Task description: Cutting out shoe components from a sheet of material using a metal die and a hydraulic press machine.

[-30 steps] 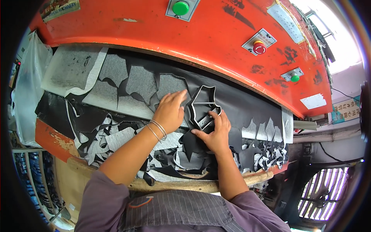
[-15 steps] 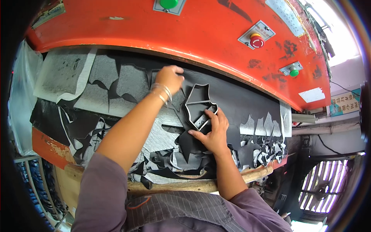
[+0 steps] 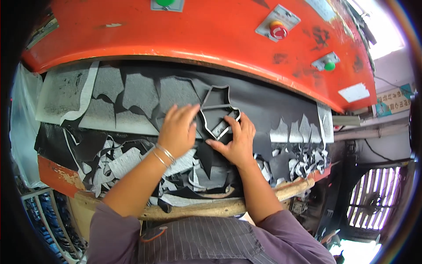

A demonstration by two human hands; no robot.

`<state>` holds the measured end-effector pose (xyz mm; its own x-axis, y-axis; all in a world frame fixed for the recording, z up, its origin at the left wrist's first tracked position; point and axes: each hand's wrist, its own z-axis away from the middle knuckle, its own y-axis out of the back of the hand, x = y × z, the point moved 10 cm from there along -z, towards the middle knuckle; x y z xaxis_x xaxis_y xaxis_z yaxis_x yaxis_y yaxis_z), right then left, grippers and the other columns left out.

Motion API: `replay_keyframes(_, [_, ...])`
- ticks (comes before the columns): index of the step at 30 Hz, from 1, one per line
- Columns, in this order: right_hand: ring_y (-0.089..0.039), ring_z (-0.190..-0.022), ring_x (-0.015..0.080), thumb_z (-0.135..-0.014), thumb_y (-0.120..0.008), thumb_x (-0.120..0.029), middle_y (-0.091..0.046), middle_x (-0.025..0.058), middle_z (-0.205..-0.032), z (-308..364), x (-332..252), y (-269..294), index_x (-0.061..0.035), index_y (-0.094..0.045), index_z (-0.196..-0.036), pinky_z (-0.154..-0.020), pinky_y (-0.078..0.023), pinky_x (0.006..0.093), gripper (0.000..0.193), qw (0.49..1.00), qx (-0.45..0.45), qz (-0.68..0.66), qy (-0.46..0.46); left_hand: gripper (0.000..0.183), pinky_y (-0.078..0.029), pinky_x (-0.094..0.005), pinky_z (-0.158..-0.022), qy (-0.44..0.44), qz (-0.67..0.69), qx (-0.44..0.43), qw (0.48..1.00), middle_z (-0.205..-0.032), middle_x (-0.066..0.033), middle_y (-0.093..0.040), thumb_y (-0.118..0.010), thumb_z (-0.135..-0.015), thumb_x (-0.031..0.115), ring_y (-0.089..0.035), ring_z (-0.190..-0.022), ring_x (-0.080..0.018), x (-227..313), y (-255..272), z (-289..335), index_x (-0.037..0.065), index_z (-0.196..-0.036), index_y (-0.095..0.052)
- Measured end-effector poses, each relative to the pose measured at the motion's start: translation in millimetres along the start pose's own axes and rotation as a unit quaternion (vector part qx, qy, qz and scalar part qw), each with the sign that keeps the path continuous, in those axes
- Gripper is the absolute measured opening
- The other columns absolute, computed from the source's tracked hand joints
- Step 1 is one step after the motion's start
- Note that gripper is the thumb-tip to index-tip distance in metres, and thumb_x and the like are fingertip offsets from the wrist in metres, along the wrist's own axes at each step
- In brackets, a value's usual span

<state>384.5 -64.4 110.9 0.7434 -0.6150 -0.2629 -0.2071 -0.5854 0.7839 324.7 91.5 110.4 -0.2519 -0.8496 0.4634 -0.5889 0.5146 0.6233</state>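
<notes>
A metal cutting die (image 3: 215, 107), an angular outline with a crossbar, lies on a black sheet of leather-like material (image 3: 259, 99). My right hand (image 3: 239, 143) grips the die's lower right part, fingers over its edge and thumb near its bottom corner. Just left of the die, my left hand (image 3: 178, 130) is open, fingers stretched toward its left edge; whether the fingertips touch it I cannot tell. Beyond that hand, a cut-out opening in the sheet shows the grey cutting board (image 3: 176, 91) underneath. A pointed black flap (image 3: 205, 160) hangs below the die.
An orange-red machine beam (image 3: 184, 35) spans the far side, with a red stop button (image 3: 278, 31) and green buttons (image 3: 329, 65). Black and white offcuts (image 3: 127, 163) pile along the near edge, above a wooden rail (image 3: 198, 208). A clear plastic bag (image 3: 26, 127) hangs at left.
My left hand has come back toward me from the sheet's far side, down beside the die. My right hand stays on the die. The view has shifted slightly.
</notes>
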Motion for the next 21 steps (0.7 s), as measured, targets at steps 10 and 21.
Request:
replay_keyframes(10, [-0.045, -0.118, 0.0391, -0.052, -0.085, -0.043, -0.047, 0.022, -0.128, 10, -4, -2, -0.0091, -0.057, -0.115, -0.099, -0.032, 0.0489, 0.076, 1.0, -0.017, 0.022, -0.014, 0.052, -0.04, -0.0456, -0.103, -0.003, 0.064, 0.029, 0.998, -0.112, -0.0197, -0.062, -0.053, -0.077, 0.001, -0.059, -0.108, -0.0317, -2, 0, 14, -0.001, -0.128, -0.049])
replay_keyframes(21, [-0.041, -0.12, 0.0431, -0.057, -0.082, -0.054, -0.042, 0.0262, -0.13, -3, -1, -10, -0.0086, -0.052, -0.124, -0.099, -0.03, 0.052, 0.087, 0.999, -0.028, 0.029, 0.013, 0.05, -0.039, -0.0471, -0.102, -0.007, 0.074, 0.023, 0.997, -0.112, -0.0179, -0.061, -0.055, -0.076, 0.0, -0.057, -0.107, -0.0355, -7, 1, 0, -0.002, -0.126, -0.048])
